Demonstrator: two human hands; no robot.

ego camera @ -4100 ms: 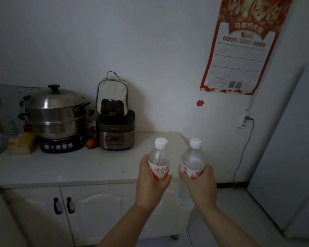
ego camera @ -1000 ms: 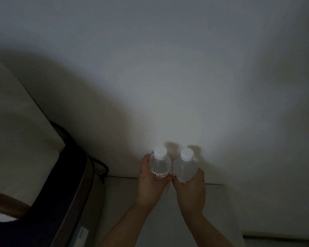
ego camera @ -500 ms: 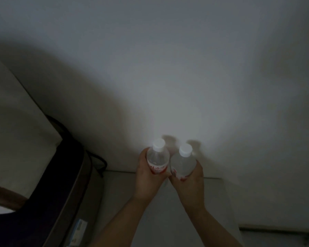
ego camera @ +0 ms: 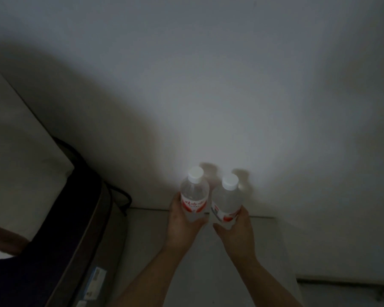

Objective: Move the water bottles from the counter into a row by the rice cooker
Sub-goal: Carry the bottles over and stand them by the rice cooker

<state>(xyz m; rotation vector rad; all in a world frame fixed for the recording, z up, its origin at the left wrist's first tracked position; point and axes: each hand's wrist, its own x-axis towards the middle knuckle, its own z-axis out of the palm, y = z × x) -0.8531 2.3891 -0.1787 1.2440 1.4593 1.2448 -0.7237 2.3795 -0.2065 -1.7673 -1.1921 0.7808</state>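
Two clear water bottles with white caps and red-and-white labels stand side by side close to the back wall. My left hand (ego camera: 182, 227) grips the left water bottle (ego camera: 194, 192) around its lower body. My right hand (ego camera: 236, 233) grips the right water bottle (ego camera: 226, 199) the same way. The bottles nearly touch each other. Their bases are hidden by my hands, so I cannot tell whether they rest on the white counter (ego camera: 146, 244). The rice cooker (ego camera: 53, 251) fills the lower left, very close to the camera.
A cream bag (ego camera: 13, 169) sits on top of the rice cooker, with a black strap or cord (ego camera: 118, 196) hanging behind. The white wall (ego camera: 208, 85) rises right behind the bottles. The counter's right edge (ego camera: 290, 258) runs beside my right forearm.
Since 4.1 s ago I have carried both bottles in over the counter to the back wall beside the rice cooker. Over the last second they shifted slightly up in view.
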